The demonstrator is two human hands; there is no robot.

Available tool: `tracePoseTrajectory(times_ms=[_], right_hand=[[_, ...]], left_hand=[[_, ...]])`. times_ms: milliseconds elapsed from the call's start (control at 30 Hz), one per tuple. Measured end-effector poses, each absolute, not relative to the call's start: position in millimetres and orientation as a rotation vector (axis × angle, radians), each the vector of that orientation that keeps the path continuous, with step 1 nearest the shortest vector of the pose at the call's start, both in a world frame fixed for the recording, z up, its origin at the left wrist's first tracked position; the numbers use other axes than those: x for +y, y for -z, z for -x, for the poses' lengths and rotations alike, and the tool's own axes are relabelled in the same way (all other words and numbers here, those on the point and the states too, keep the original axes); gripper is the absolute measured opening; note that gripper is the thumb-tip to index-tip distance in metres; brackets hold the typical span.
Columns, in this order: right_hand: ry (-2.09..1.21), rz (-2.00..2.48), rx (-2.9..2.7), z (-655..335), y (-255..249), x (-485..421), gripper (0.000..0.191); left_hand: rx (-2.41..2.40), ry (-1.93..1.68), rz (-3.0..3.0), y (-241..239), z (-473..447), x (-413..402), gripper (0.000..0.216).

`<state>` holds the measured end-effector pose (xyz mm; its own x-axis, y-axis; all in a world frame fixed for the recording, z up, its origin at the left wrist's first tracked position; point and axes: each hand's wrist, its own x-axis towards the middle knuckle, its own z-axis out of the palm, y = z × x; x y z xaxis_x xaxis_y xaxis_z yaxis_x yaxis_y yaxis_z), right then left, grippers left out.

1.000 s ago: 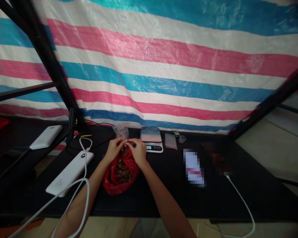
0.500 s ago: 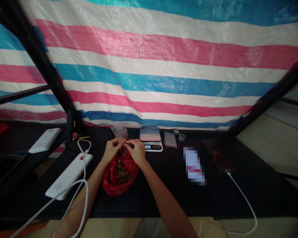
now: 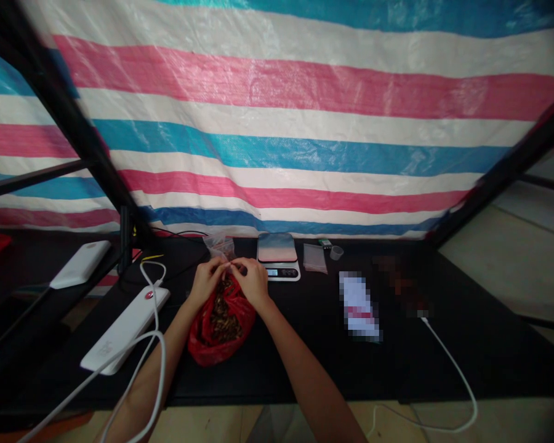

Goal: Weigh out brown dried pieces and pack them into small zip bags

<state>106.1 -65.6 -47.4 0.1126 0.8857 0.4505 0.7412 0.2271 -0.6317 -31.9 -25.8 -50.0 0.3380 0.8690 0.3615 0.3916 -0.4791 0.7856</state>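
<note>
A red plastic bag [image 3: 200, 347] lies open on the black table, holding many small brown dried pieces [image 3: 226, 326]. Over its far end, my left hand [image 3: 207, 282] and my right hand [image 3: 253, 282] meet with fingers closed in a pinch. A bit of clear plastic shows between the fingertips; it looks like the edge of a small clear plastic bag, though the fingers hide most of it. Just beyond them are clear plastic bags [image 3: 220, 246]. Right of my right hand stands a kitchen scale [image 3: 277, 249] with a lit display.
Flat clear bags [image 3: 314, 258] and a small clear cup [image 3: 337, 253] lie right of the scale. Farther right is a blurred-out phone-like shape [image 3: 360, 307]. A white power bank [image 3: 124, 332] with a looping white cable [image 3: 159, 344] sits left. A striped sheet [image 3: 305, 129] hangs behind.
The whole view has shifted slightly. My hands stay together over the red bag, with the fingertips moved a little and more clear plastic showing between them.
</note>
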Motion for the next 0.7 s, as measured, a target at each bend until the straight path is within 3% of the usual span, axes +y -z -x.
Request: tracePoseTrajectory(times_ms=[700], right_hand=[[-0.056, 1.691, -1.545, -115.8, 50.3, -61.6, 0.012]], left_hand=[[1.207, -0.932, -2.355, 50.3, 30.2, -28.7, 0.017]])
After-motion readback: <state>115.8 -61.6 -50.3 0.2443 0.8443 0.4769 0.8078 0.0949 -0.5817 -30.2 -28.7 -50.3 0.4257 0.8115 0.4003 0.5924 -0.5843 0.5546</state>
